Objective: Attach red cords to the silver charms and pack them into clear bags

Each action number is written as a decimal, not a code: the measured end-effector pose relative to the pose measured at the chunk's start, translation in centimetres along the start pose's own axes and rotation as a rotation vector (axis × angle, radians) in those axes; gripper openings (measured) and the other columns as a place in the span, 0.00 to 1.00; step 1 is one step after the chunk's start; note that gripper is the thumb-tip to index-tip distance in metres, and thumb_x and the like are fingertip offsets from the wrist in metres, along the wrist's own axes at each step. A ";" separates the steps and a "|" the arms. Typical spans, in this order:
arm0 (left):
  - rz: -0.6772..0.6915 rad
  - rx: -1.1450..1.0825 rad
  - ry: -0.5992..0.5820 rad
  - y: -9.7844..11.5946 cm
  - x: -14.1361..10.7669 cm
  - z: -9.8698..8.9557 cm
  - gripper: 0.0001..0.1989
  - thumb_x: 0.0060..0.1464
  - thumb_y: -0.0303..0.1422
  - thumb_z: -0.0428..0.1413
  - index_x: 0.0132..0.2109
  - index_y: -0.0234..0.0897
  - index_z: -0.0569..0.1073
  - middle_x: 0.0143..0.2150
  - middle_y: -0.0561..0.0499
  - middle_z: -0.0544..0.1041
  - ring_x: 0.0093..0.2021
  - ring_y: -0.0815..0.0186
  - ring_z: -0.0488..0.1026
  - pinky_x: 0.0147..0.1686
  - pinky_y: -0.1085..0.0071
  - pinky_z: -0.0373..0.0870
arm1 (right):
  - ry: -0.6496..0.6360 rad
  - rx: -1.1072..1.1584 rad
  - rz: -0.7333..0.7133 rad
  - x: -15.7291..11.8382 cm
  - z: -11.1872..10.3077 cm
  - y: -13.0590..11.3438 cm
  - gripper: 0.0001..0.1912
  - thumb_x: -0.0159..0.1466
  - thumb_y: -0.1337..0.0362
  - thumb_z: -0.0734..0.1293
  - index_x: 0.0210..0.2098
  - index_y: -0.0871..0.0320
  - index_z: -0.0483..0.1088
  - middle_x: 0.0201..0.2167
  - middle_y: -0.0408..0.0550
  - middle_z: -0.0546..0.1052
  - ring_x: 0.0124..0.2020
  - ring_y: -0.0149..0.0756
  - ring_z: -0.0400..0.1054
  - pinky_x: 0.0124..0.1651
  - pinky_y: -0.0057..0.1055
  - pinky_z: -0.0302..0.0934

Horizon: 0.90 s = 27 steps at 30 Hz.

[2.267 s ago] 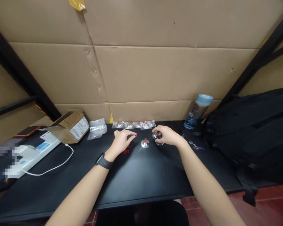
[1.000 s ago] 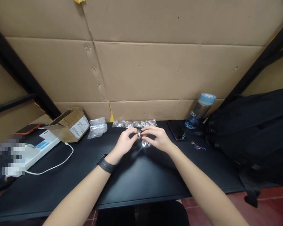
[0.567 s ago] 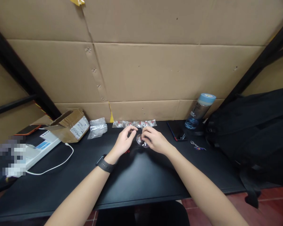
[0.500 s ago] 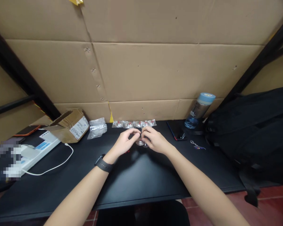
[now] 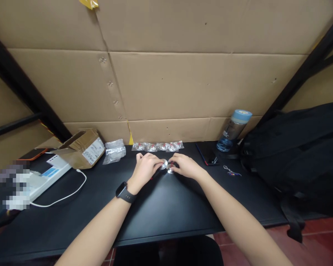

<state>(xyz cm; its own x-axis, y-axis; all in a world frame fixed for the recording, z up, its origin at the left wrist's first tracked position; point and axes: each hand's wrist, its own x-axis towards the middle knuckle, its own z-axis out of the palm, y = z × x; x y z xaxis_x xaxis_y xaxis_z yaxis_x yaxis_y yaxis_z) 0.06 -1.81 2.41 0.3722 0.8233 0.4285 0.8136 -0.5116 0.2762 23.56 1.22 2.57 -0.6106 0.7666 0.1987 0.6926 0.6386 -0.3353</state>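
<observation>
My left hand (image 5: pixel 147 166), with a dark watch on its wrist, pinches a round shiny metal disc (image 5: pixel 164 164) between thumb and fingers, tilted up over the black table. Close beside it, my right hand (image 5: pixel 184 165) has thumb and fingers closed on a second silvery round piece (image 5: pixel 170 170) with a bit of red on it. Whether the two pieces touch I cannot tell. A small red thing (image 5: pixel 151 178) shows partly under my left hand. Behind my hands lies a row of clear packets (image 5: pixel 151 147), each with a round metal piece and red inside.
At left stand an opened cardboard box (image 5: pixel 84 151), crumpled clear plastic (image 5: pixel 115 150) and a white power strip (image 5: pixel 54 175) with a cable. At right are a phone (image 5: pixel 207 153), a blue-capped bottle (image 5: pixel 231 131), a keychain (image 5: pixel 232 172) and a black backpack (image 5: pixel 296 159). Cardboard walls the back.
My hands have drawn slightly apart. The shiny disc in my left hand now shows its face, with red visible at my right fingertips.
</observation>
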 end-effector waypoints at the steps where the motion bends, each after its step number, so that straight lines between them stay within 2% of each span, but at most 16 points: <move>1: -0.007 0.002 0.005 0.0 0.0 -0.1 0.09 0.65 0.37 0.57 0.42 0.50 0.83 0.41 0.52 0.83 0.46 0.59 0.73 0.46 0.58 0.50 | -0.008 -0.013 0.015 0.1 0.1 0.2 0.09 0.64 0.65 0.71 0.44 0.52 0.77 0.43 0.48 0.76 0.45 0.39 0.72 0.41 0.28 0.60; 5: -0.044 -0.008 0.044 0.1 0.1 -0.1 0.10 0.66 0.37 0.56 0.41 0.48 0.83 0.41 0.50 0.84 0.46 0.58 0.74 0.48 0.57 0.50 | -0.040 0.017 0.027 0.5 0.7 1.1 0.02 0.63 0.68 0.71 0.35 0.56 0.77 0.34 0.46 0.77 0.36 0.34 0.71 0.40 0.27 0.58; 8: -0.073 -0.048 0.052 0.3 0.2 0.0 0.09 0.65 0.37 0.57 0.40 0.47 0.83 0.42 0.49 0.84 0.48 0.58 0.74 0.50 0.56 0.51 | -0.023 0.075 0.008 0.7 0.8 1.3 0.03 0.62 0.70 0.71 0.32 0.57 0.75 0.31 0.45 0.76 0.34 0.33 0.69 0.38 0.27 0.57; 10: -0.125 -0.100 0.037 0.2 0.3 0.0 0.08 0.63 0.37 0.58 0.39 0.48 0.83 0.42 0.50 0.84 0.49 0.57 0.75 0.52 0.55 0.52 | 0.076 0.144 -0.005 0.9 0.6 1.2 0.04 0.64 0.69 0.69 0.32 0.57 0.74 0.32 0.45 0.76 0.34 0.33 0.68 0.38 0.27 0.57; 14: -0.324 -0.308 0.011 -0.4 0.6 0.3 0.06 0.60 0.38 0.60 0.38 0.49 0.83 0.39 0.54 0.85 0.46 0.58 0.79 0.55 0.56 0.59 | 0.322 0.372 0.008 1.2 -0.2 0.6 0.06 0.68 0.63 0.66 0.35 0.57 0.72 0.33 0.45 0.75 0.31 0.33 0.66 0.36 0.28 0.59; 16: -0.391 -0.455 0.043 -0.9 0.7 0.7 0.07 0.58 0.40 0.60 0.39 0.47 0.83 0.38 0.54 0.85 0.44 0.58 0.81 0.54 0.59 0.65 | 0.398 0.479 0.032 1.4 -0.4 0.2 0.09 0.69 0.58 0.66 0.35 0.57 0.72 0.34 0.47 0.75 0.32 0.34 0.67 0.35 0.28 0.60; 18: -0.404 -0.605 0.092 -1.2 0.8 1.2 0.08 0.56 0.41 0.61 0.39 0.45 0.83 0.39 0.52 0.85 0.44 0.58 0.82 0.51 0.63 0.70 | 0.430 0.569 0.036 1.5 -0.2 -0.2 0.12 0.68 0.55 0.66 0.35 0.56 0.72 0.39 0.49 0.75 0.37 0.36 0.70 0.35 0.29 0.63; 20: -0.371 -0.718 0.126 -1.1 0.8 1.6 0.10 0.56 0.42 0.62 0.40 0.42 0.83 0.41 0.50 0.85 0.44 0.58 0.82 0.49 0.64 0.73 | 0.400 0.644 0.023 1.5 0.4 -0.8 0.13 0.67 0.53 0.67 0.34 0.56 0.72 0.44 0.51 0.75 0.44 0.39 0.72 0.38 0.31 0.66; 22: -0.333 -0.754 0.146 -0.9 0.8 1.8 0.11 0.57 0.42 0.61 0.41 0.41 0.82 0.42 0.49 0.85 0.45 0.58 0.82 0.50 0.65 0.74 | 0.322 0.756 0.030 1.4 1.1 -1.3 0.14 0.66 0.51 0.68 0.34 0.56 0.71 0.48 0.52 0.75 0.46 0.40 0.74 0.42 0.33 0.68; 27: -0.310 -0.609 0.120 -0.2 0.6 1.0 0.10 0.58 0.41 0.59 0.41 0.43 0.82 0.42 0.51 0.85 0.44 0.60 0.82 0.51 0.65 0.73 | 0.182 1.130 0.162 1.4 2.2 -2.2 0.17 0.61 0.50 0.73 0.36 0.56 0.68 0.48 0.50 0.76 0.37 0.37 0.78 0.39 0.34 0.73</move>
<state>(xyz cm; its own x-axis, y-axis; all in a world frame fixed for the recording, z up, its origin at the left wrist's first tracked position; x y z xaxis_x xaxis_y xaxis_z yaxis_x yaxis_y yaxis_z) 0.57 -1.01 1.76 0.0823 0.9388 0.3345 0.4660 -0.3330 0.8198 20.36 0.70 1.56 -0.4178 0.8911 0.1772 -0.0374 0.1780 -0.9833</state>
